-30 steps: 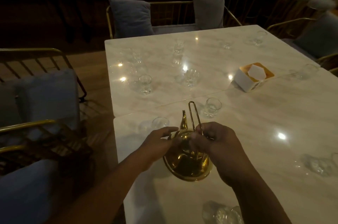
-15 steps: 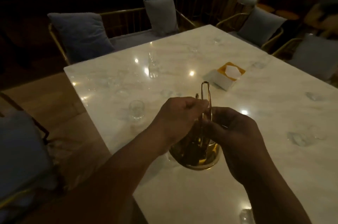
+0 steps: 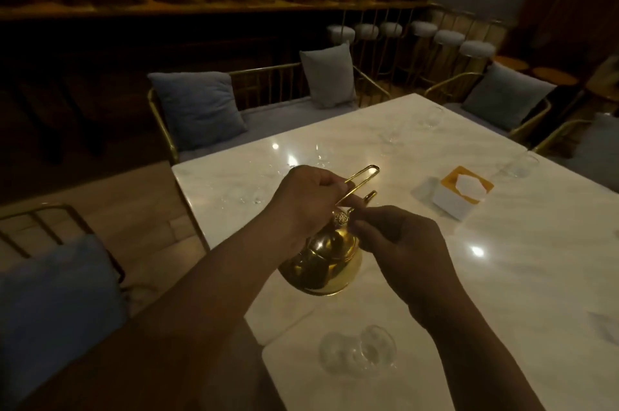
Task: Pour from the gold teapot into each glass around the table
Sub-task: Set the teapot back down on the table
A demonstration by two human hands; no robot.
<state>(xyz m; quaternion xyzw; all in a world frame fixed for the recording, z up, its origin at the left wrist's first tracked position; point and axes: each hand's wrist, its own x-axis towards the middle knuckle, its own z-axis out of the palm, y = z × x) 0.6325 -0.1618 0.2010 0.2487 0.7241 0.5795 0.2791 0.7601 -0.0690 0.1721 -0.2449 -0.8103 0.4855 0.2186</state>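
**Gold teapot held tilted over the marble table**

The person's left hand [image 3: 311,199] has its fingers curled round the thin looped wire handle [image 3: 365,172] of a shiny, round-bellied gold teapot [image 3: 321,263]. The pot leans away from the person over the near left part of the white marble table [image 3: 502,276]. Its short spout [image 3: 370,196] points toward the far right. Whether its base touches the tabletop cannot be told.

The right hand [image 3: 402,243] sits just beside the pot's right shoulder with its fingers bent inward near the small textured lid knob [image 3: 341,219]. Whether they pinch anything cannot be told in the dim light.

A clear drinking glass [image 3: 356,355], blurred, stands close to the person, below the pot. A second clear glass [image 3: 521,166] stands near the right edge, and a third [image 3: 432,115] stands at the far end.

A white tissue box with an orange top [image 3: 462,199] sits to the right of the pot, well apart from it.

Beyond the table, a gold-framed bench carries a blue-grey square cushion [image 3: 197,109] and a paler grey one [image 3: 330,75].
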